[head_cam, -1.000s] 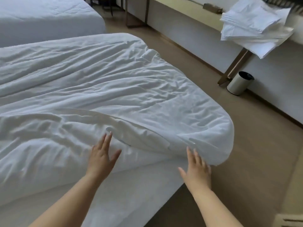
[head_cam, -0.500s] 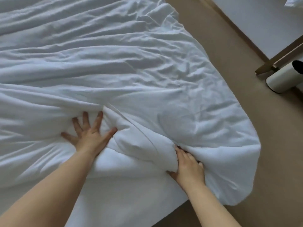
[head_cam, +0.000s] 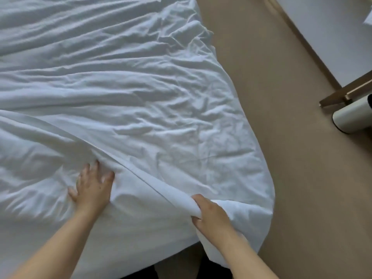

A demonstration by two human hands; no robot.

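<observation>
A white, wrinkled duvet (head_cam: pixel 141 93) covers the bed and hangs over its near right corner. A folded edge of it runs diagonally from the middle left toward my right hand. My left hand (head_cam: pixel 92 186) lies flat on the duvet with spread fingers, pressing it down just left of that fold. My right hand (head_cam: pixel 211 214) grips the bunched duvet edge near the bed's near right corner, fingers curled round the cloth. A white sheet (head_cam: pixel 141 234) shows below the duvet at the near side.
Tan floor (head_cam: pixel 302 178) runs along the right of the bed. A white cylindrical bin (head_cam: pixel 352 117) stands at the right edge beside a wooden furniture leg (head_cam: pixel 342 93). A light wall with a baseboard (head_cam: pixel 298 37) runs at the upper right.
The view has come closer and lower over the bed. My right hand has closed on the duvet edge and pulled it toward the near corner. My left hand stays pressed flat.
</observation>
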